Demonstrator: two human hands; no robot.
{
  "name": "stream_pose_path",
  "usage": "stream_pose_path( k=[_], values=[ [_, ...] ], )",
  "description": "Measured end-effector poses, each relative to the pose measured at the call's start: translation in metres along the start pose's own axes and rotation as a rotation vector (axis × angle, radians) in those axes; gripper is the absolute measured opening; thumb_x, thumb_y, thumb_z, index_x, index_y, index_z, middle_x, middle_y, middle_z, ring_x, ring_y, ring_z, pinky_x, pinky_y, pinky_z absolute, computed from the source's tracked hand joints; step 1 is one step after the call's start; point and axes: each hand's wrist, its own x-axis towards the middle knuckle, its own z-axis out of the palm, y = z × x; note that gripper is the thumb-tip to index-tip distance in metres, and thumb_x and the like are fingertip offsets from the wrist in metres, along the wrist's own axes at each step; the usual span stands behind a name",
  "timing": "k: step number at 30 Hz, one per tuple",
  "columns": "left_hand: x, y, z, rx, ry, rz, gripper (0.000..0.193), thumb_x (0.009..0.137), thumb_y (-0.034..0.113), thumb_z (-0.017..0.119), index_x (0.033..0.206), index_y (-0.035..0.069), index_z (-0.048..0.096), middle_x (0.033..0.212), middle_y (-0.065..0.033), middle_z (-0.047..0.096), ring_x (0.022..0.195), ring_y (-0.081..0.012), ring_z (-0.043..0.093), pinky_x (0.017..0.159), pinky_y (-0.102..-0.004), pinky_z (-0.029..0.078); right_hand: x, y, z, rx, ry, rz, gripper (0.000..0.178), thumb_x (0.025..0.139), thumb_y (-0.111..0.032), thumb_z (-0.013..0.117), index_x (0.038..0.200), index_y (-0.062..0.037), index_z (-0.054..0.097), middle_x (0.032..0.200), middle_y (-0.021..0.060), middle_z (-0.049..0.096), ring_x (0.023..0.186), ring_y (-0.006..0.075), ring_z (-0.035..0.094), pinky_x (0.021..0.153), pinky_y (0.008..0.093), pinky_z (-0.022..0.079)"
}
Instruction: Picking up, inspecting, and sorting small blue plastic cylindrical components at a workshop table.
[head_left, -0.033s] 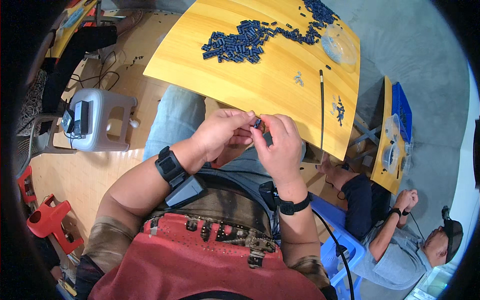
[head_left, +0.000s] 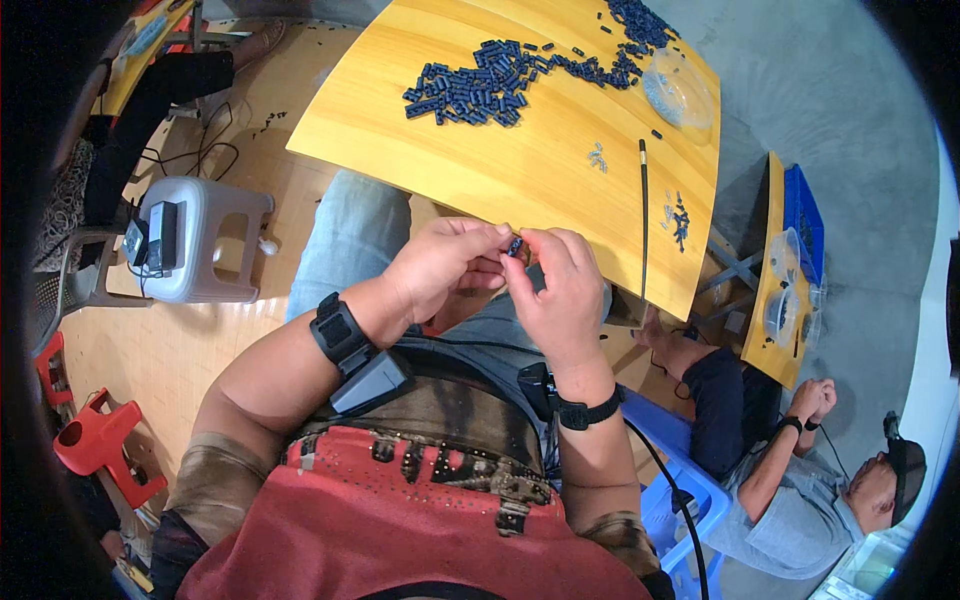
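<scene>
Just off the near edge of the wooden table, my two hands meet at a small dark plastic piece (head_left: 514, 247). Thumb and fingers of my right hand (head_left: 556, 290) pinch it. My left hand (head_left: 440, 268) has its thumb and forefinger closed at the piece's left side; whether they grip the piece itself or a tiny part at it is hidden. On the table (head_left: 440, 170) lies a large heap of dark blue-black plastic pieces (head_left: 475, 88). A smaller heap (head_left: 640, 22) of dark parts sits at the far right corner.
A black rod (head_left: 644, 210) lies along the table's right side, near small silver parts (head_left: 598, 157) and black bits (head_left: 681, 222). A clear bowl (head_left: 678, 90) stands behind. Another person (head_left: 800, 500) sits at right. A grey stool (head_left: 205, 240) and red stool (head_left: 110, 440) stand left.
</scene>
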Motion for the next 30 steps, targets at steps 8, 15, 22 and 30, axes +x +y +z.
stream_pose_path(
  k=[8,15,22,30],
  values=[
    [-0.002,0.002,0.004,0.091,-0.012,0.048,0.016,0.087,0.021,0.061,0.092,0.006,0.063,0.086,0.0000,0.064,0.074,-0.0079,0.060,0.067,-0.0213,0.050,0.001,0.000,0.001,0.022,0.000,0.005,0.025,0.068,-0.005,0.066,0.092,-0.0010,0.058,0.086,0.0133,0.055,0.080,0.0311,0.054,0.070,0.0389,0.046],
    [-0.004,-0.001,0.010,0.107,0.008,0.053,0.013,0.087,0.015,0.061,0.091,0.003,0.063,0.081,-0.0017,0.063,0.068,-0.0082,0.060,0.061,-0.0214,0.049,0.005,0.001,-0.005,0.041,-0.072,-0.074,0.020,0.070,-0.004,0.062,0.089,-0.0004,0.058,0.084,0.0137,0.055,0.080,0.0318,0.053,0.071,0.0389,0.045],
    [-0.002,-0.009,0.005,0.079,0.014,0.067,0.012,0.087,0.014,0.061,0.090,0.002,0.063,0.082,-0.0022,0.064,0.069,-0.0087,0.060,0.063,-0.0216,0.049,0.003,0.002,-0.007,0.095,-0.110,-0.062,0.018,0.071,-0.005,0.062,0.088,0.0000,0.057,0.084,0.0140,0.055,0.081,0.0322,0.053,0.072,0.0391,0.045],
    [-0.004,-0.001,0.003,0.080,0.018,0.065,0.013,0.087,0.015,0.062,0.090,0.002,0.064,0.082,-0.0019,0.064,0.071,-0.0087,0.060,0.066,-0.0222,0.050,0.007,0.001,-0.004,0.113,-0.066,-0.045,0.019,0.070,-0.005,0.064,0.088,-0.0006,0.058,0.085,0.0137,0.056,0.081,0.0320,0.054,0.072,0.0388,0.046]
  ],
)
